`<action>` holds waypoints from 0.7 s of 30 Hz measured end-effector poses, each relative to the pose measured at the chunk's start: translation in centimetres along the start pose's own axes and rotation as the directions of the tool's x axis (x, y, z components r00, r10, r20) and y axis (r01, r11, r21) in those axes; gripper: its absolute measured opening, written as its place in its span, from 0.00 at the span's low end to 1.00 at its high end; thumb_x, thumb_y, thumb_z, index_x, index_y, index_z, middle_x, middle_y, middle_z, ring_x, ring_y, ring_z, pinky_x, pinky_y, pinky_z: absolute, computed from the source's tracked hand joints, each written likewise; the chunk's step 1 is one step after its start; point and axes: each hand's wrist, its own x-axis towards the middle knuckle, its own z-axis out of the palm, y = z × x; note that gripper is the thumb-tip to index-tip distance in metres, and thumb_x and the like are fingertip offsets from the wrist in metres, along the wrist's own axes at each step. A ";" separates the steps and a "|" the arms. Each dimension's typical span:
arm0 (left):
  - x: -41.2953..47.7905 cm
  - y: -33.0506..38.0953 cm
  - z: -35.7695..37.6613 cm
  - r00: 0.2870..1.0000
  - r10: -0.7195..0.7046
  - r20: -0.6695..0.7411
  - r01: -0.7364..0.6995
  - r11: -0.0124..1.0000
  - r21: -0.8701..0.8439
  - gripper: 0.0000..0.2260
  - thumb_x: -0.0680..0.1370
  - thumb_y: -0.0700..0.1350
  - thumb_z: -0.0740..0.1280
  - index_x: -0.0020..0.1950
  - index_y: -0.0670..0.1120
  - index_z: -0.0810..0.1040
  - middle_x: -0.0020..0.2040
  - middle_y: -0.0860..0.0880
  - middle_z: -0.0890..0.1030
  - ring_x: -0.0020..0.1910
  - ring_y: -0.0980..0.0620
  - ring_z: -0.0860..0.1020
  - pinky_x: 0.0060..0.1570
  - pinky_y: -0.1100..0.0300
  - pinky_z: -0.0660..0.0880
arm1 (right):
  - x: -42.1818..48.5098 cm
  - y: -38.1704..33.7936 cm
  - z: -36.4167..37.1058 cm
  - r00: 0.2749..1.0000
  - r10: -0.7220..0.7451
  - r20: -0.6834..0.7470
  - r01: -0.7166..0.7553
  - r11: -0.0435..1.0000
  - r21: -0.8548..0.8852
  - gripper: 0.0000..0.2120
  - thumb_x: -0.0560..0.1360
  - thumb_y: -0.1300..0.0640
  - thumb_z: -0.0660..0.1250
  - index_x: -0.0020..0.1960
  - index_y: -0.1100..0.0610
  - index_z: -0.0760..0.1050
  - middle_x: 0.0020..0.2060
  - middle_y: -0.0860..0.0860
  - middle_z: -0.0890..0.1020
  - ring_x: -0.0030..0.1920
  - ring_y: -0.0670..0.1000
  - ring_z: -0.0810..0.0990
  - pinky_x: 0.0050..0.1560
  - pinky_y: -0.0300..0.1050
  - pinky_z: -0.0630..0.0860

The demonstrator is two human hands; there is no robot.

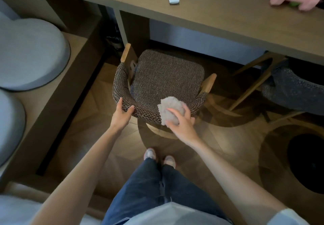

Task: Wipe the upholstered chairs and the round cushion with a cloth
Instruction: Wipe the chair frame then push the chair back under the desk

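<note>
Cloth (171,110): pale, bunched soft in the right hand (182,122), fingers curled round it; pressed on the curved backrest (145,111), right of its middle.
Left hand (121,114): fingers and thumb clamped over the backrest's left part, steadying it.
Chair (166,77): woven upholstery, wooden arms; seat partly under the desk (228,18).
Handling: cloth is light and limp, best kept wadded in the palm; chair looks stiff and fairly light, likely to slide on the smooth floor (98,137), so grip the backrest rim.
Cushion (29,54): grey, round, on the bench at left, well apart.
Second chair (294,91): at right, partly hidden.
</note>
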 end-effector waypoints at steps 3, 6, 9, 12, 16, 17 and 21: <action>1.8 -0.2 -0.3 0.993 -0.101 0.065 0.113 0.964 -0.240 0.35 0.80 0.48 0.65 0.78 0.57 0.44 0.67 0.49 0.69 0.61 0.44 0.74 0.55 0.45 0.76 | 0.4 -0.3 2.3 1.000 -0.013 0.007 0.014 0.999 -0.040 0.24 0.72 0.45 0.71 0.66 0.36 0.69 0.77 0.49 0.45 0.75 0.56 0.45 0.71 0.55 0.45; 3.7 -0.3 -0.5 0.989 -0.115 0.098 0.140 0.939 -0.315 0.39 0.79 0.45 0.67 0.77 0.59 0.42 0.74 0.47 0.65 0.60 0.43 0.76 0.54 0.44 0.77 | 1.6 -0.9 3.9 0.998 0.015 -0.068 -0.023 0.993 -0.115 0.25 0.70 0.44 0.72 0.65 0.37 0.70 0.77 0.52 0.45 0.76 0.60 0.44 0.71 0.53 0.42; 5.2 -0.1 -0.8 0.987 -0.117 0.114 0.150 0.927 -0.345 0.43 0.76 0.43 0.70 0.77 0.59 0.42 0.73 0.47 0.64 0.59 0.43 0.76 0.49 0.45 0.79 | 2.4 -1.2 4.9 0.994 0.035 -0.106 -0.055 0.979 -0.194 0.24 0.70 0.43 0.73 0.64 0.39 0.72 0.76 0.51 0.48 0.75 0.63 0.45 0.73 0.57 0.48; 6.4 -0.4 -1.1 0.989 -0.105 0.101 0.131 0.948 -0.291 0.45 0.74 0.44 0.73 0.78 0.57 0.44 0.72 0.46 0.65 0.58 0.46 0.75 0.40 0.51 0.80 | 2.3 -1.2 5.9 0.984 0.010 -0.177 -0.043 0.982 -0.184 0.20 0.70 0.48 0.74 0.61 0.42 0.75 0.75 0.51 0.55 0.73 0.63 0.48 0.71 0.57 0.56; 7.2 -0.7 -1.1 0.993 -0.100 0.064 0.113 0.964 -0.239 0.44 0.73 0.44 0.73 0.78 0.56 0.46 0.72 0.47 0.66 0.56 0.48 0.75 0.31 0.60 0.79 | 2.4 -1.4 6.7 0.960 0.011 -0.280 -0.040 0.994 -0.100 0.19 0.68 0.57 0.76 0.56 0.45 0.79 0.71 0.52 0.63 0.72 0.58 0.53 0.71 0.44 0.58; 7.4 -0.6 -1.1 0.993 -0.099 0.058 0.110 0.964 -0.243 0.44 0.73 0.43 0.73 0.78 0.56 0.46 0.72 0.47 0.66 0.57 0.48 0.76 0.31 0.61 0.79 | 2.6 -1.6 6.7 0.953 0.011 -0.302 -0.038 0.996 -0.081 0.19 0.67 0.57 0.77 0.56 0.46 0.80 0.70 0.51 0.63 0.72 0.57 0.54 0.71 0.38 0.56; 9.0 1.6 -1.1 0.995 -0.088 0.040 0.095 0.963 -0.254 0.43 0.73 0.42 0.73 0.78 0.56 0.47 0.72 0.46 0.67 0.55 0.47 0.77 0.29 0.61 0.79 | 4.4 -2.5 5.5 0.931 0.003 -0.364 -0.005 1.000 -0.007 0.19 0.66 0.61 0.78 0.54 0.48 0.81 0.68 0.54 0.66 0.71 0.55 0.56 0.67 0.23 0.47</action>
